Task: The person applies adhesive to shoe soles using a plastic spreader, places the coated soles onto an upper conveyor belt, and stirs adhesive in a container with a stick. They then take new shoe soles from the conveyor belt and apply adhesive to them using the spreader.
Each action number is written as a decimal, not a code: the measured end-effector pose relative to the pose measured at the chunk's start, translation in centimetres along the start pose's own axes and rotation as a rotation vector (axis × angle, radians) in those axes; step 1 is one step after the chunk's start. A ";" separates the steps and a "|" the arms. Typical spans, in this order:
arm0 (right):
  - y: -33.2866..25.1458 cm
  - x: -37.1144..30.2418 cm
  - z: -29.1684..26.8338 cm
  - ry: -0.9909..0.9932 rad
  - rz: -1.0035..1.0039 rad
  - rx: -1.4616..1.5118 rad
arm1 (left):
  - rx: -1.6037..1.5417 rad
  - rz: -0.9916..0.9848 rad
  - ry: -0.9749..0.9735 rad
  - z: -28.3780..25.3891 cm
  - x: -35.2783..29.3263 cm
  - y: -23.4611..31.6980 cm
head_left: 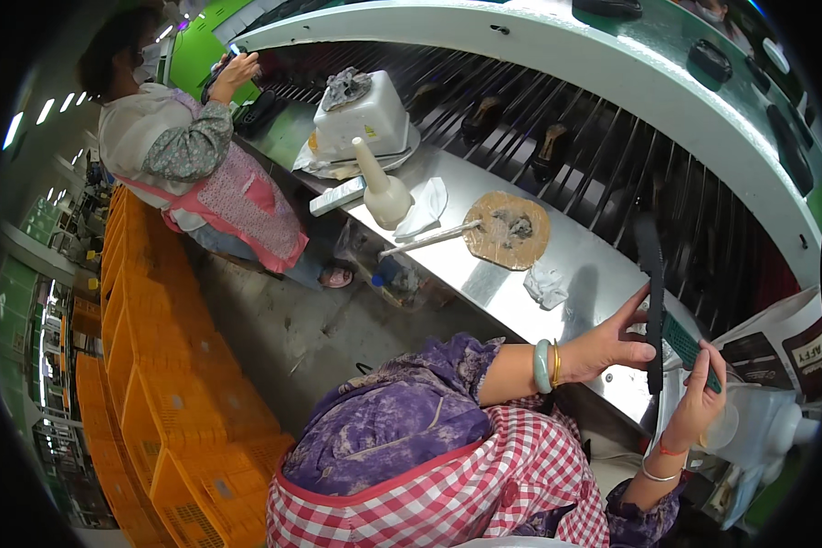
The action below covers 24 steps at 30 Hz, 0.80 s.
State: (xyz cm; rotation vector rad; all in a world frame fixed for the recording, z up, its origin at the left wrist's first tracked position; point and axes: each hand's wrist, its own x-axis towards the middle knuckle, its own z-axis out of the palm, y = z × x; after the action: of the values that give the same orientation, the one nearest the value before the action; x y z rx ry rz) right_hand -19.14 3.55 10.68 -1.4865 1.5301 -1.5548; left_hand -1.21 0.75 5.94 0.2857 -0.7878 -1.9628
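My left hand (609,345), with a jade-coloured bangle and a gold one at the wrist, grips a long, thin black piece (654,301). It stands nearly upright, edge-on, and looks like a shoe sole. The index finger points along it and the thumb presses near its lower part; the other fingers are hidden. To its right, my right hand (699,397) pinches the lower end of a flat green piece with a gridded surface (682,340). That piece sits close beside the black one; I cannot tell whether they touch. Both hands are above the right end of the metal bench (484,285).
A round brown pad (507,230) with a stick (434,237), a crumpled cloth (546,286), a cream bottle (384,194) and a white box (361,119) stand along the bench. Behind runs a rack of metal rods (603,173). Orange crates (187,402) and a co-worker (201,155) are left.
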 end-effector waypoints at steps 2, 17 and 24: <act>1.2 0.3 -1.5 0.044 0.020 -0.015 | -0.027 -0.026 0.027 -0.3 0.4 0.0; 0.5 -0.2 -3.1 0.166 -0.074 0.123 | 0.291 0.134 0.057 -1.0 1.7 -1.2; -0.4 -0.5 -3.8 0.164 0.133 0.144 | 0.815 0.215 -0.109 -0.3 0.3 -0.5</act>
State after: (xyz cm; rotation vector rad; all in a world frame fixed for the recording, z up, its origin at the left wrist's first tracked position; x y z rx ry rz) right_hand -22.27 5.49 11.71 -1.1803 1.5368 -1.7030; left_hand -1.60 0.55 5.46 0.5446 -1.6016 -1.3827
